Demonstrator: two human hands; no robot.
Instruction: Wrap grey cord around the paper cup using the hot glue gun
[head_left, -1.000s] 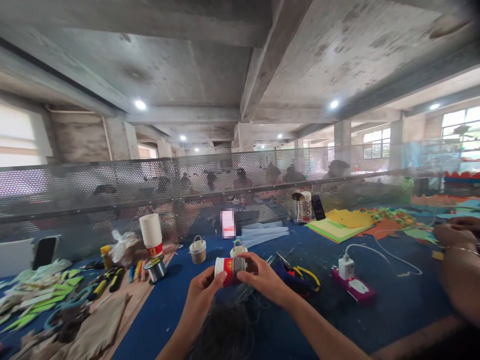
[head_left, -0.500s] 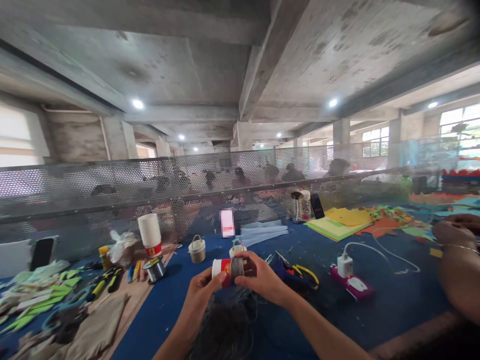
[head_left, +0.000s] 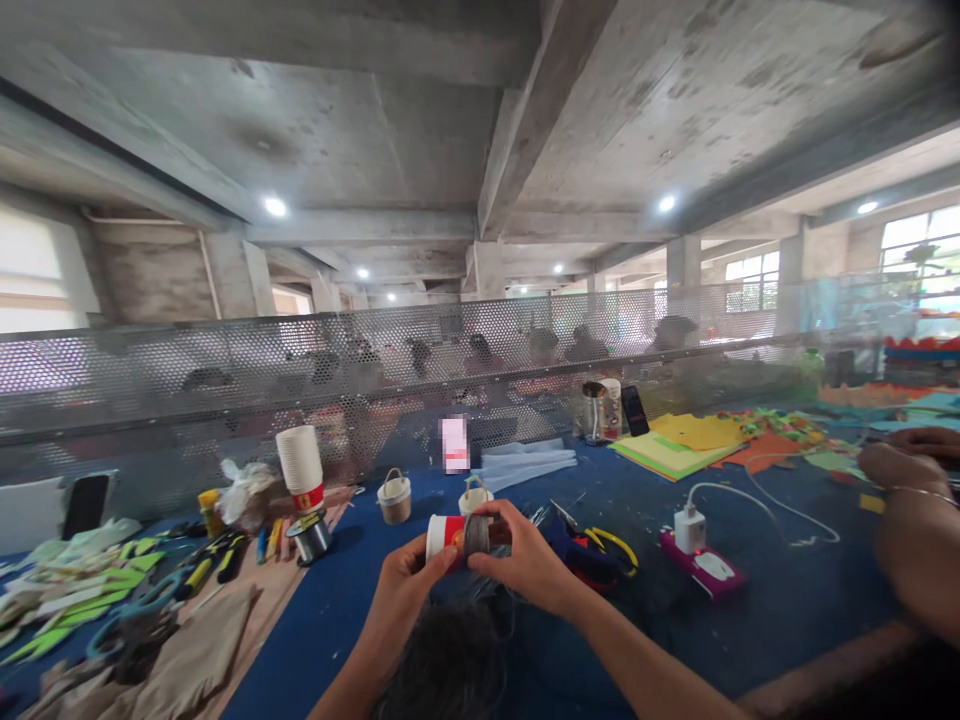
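My left hand is closed round the white rim end of a red-and-white paper cup, which lies on its side in the air. Grey yarn is wound round the cup's other end, where my right hand pinches it between thumb and fingers. Below my hands sits a dark, fuzzy tangle of thread. Two small cups with handles stand just beyond: a beige-wrapped one at left and a partly hidden one behind the right fingers.
A stack of paper cups and a wire spool stand left, near scissors and cut felt. Yellow-handled pliers and a purple power strip lie right. Another person's arm rests at far right.
The cup and both hands have shifted very slightly; the grip looks the same. The other person's hand at the right edge has moved a little.
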